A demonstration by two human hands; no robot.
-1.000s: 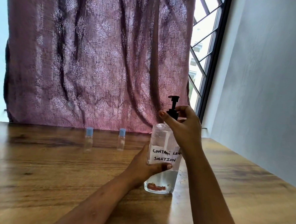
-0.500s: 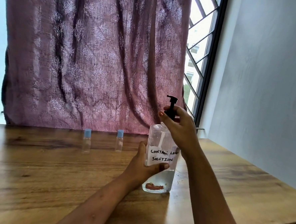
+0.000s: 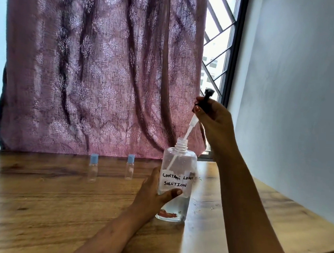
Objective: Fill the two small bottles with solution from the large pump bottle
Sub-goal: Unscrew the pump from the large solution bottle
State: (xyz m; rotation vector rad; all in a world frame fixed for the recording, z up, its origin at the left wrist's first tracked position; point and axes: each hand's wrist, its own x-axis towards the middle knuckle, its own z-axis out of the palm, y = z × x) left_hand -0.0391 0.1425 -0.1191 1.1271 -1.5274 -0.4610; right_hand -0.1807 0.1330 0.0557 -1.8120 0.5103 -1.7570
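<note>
The large clear bottle (image 3: 179, 164) with a handwritten "contact lens solution" label stands on the wooden table (image 3: 40, 206), a little liquid at its bottom. My left hand (image 3: 154, 196) grips its lower body. My right hand (image 3: 211, 117) holds the black pump head (image 3: 208, 99) lifted above the open neck, tilted right; its white dip tube (image 3: 187, 133) still reaches down into the bottle. Two small clear bottles with blue caps stand further back to the left, one (image 3: 93, 167) left of the other (image 3: 129, 167), both capped and apart from my hands.
A mauve patterned curtain (image 3: 99, 69) hangs behind the table. A barred window (image 3: 217, 57) and a grey wall (image 3: 291, 94) close off the right side. The table's right edge runs diagonally near my right forearm.
My right hand has lifted the pump head off the bottle neck, up and to the right, drawing the tube partly out. The left hand keeps its grip on the bottle.
</note>
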